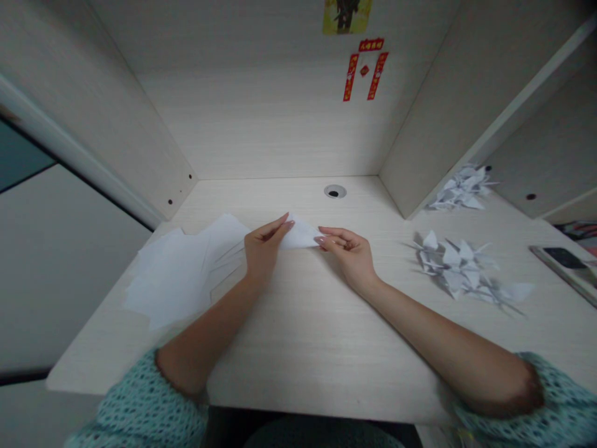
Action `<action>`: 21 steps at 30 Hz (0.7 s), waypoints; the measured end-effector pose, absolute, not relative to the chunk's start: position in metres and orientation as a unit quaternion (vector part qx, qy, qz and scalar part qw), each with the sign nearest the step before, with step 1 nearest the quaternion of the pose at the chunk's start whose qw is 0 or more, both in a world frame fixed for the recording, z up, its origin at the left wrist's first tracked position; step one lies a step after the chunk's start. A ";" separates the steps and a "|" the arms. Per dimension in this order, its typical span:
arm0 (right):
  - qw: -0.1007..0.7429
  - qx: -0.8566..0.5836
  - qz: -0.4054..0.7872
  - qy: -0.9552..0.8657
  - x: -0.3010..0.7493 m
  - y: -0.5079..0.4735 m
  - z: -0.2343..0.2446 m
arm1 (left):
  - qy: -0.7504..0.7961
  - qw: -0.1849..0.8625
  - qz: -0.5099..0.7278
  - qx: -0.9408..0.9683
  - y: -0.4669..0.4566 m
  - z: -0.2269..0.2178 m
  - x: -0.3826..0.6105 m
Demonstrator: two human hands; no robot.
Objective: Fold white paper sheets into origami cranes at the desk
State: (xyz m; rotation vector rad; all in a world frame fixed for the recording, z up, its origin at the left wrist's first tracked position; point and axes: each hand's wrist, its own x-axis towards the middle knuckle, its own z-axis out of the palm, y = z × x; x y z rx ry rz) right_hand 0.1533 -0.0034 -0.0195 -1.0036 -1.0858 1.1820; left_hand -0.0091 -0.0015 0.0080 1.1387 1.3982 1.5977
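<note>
A white sheet of paper (302, 234), folded to a triangle, is held just over the desk between my two hands. My left hand (265, 246) pinches its upper left corner between thumb and fingers. At the right corner, my right hand (347, 250) has the paper between thumb and forefinger, its other fingers curled. Loose white paper sheets (175, 274) lie spread and overlapping to the left, partly behind my left hand. Off to the right sits a cluster of folded paper cranes (459, 261).
More paper cranes (464, 186) lie farther back beside the upright divider panel (448, 112). A phone (566, 264) rests at the right. A round cable hole (334, 191) is set near the back wall, which bears red stickers (371, 45). The desk (326, 348) has its front edge near my body.
</note>
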 end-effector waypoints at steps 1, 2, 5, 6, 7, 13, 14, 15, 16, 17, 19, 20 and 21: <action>0.586 -0.431 0.506 -0.464 0.153 -0.003 -0.020 | 0.541 0.360 0.617 0.445 -0.002 0.008 -0.009; 0.588 -0.431 0.506 -0.462 0.153 -0.003 -0.020 | 0.540 0.362 0.614 0.448 -0.002 0.008 -0.010; 0.592 -0.434 0.501 -0.458 0.153 -0.003 -0.021 | 0.542 0.362 0.610 0.452 -0.002 0.008 -0.010; 0.593 -0.437 0.496 -0.459 0.153 -0.003 -0.021 | 0.542 0.360 0.610 0.453 -0.002 0.009 -0.010; 0.593 -0.441 0.492 -0.460 0.153 -0.003 -0.020 | 0.543 0.357 0.610 0.453 -0.002 0.009 -0.009; 0.605 -0.448 0.483 -0.448 0.152 -0.005 -0.017 | 0.542 0.347 0.616 0.455 -0.007 0.013 -0.006; 0.606 -0.449 0.481 -0.446 0.152 -0.006 -0.017 | 0.542 0.343 0.616 0.457 -0.007 0.014 -0.006; 0.607 -0.448 0.480 -0.447 0.152 -0.006 -0.017 | 0.542 0.339 0.617 0.459 -0.007 0.014 -0.006; 0.607 -0.447 0.478 -0.450 0.152 -0.006 -0.018 | 0.543 0.334 0.618 0.460 -0.008 0.014 -0.006; 0.605 -0.444 0.477 -0.457 0.153 -0.006 -0.018 | 0.543 0.329 0.619 0.462 -0.007 0.014 -0.006; 0.596 -0.432 0.477 -0.480 0.153 -0.006 -0.019 | 0.544 0.321 0.616 0.470 -0.007 0.013 -0.007; 0.593 -0.420 0.478 -0.494 0.153 -0.006 -0.019 | 0.544 0.319 0.613 0.476 -0.007 0.012 -0.007; 0.591 -0.406 0.478 -0.508 0.153 -0.007 -0.019 | 0.545 0.318 0.608 0.482 -0.007 0.011 -0.007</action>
